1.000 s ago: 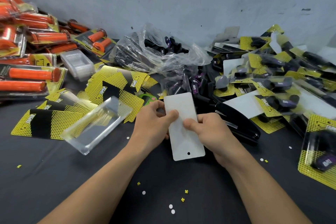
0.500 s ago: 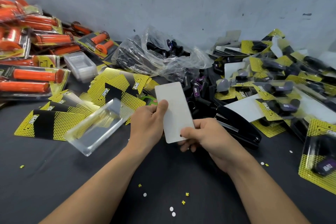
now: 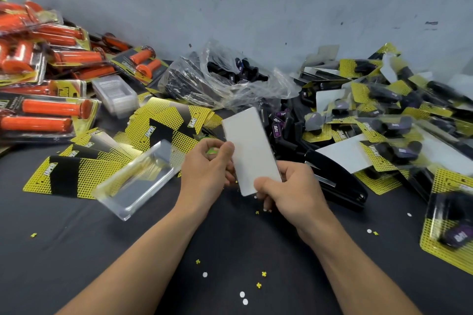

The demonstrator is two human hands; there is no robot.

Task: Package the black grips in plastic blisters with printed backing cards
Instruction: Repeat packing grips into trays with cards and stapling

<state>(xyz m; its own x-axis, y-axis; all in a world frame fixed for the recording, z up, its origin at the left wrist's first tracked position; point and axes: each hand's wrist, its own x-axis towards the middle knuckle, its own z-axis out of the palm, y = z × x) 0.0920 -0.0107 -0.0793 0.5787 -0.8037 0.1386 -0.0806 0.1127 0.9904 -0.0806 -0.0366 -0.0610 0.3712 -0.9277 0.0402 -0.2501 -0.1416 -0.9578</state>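
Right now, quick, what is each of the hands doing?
Left hand: holding, thumb pinching the left edge of the backing card, white side up.
Right hand: holding, thumb and fingers gripping the same card's lower end.

Held white rectangular card (image 3: 249, 146): blank side faces the camera, other face hidden. Its lower end is covered by the right hand (image 3: 291, 192) thumb, its 9 o'clock edge by the left hand (image 3: 204, 174) thumb. Small green object (image 3: 212, 151) behind the left hand: mostly hidden, unidentifiable. Clear plastic blister tray (image 3: 135, 179), 9 o'clock of hands: smeared. Blistered black grips on yellow cards (image 3: 391, 125), 2 to 3 o'clock: blurred, print unreadable. Orange grip packs (image 3: 38, 115), 10 o'clock: cut by the frame edge. Black stapler (image 3: 337, 181): near end behind the right hand.
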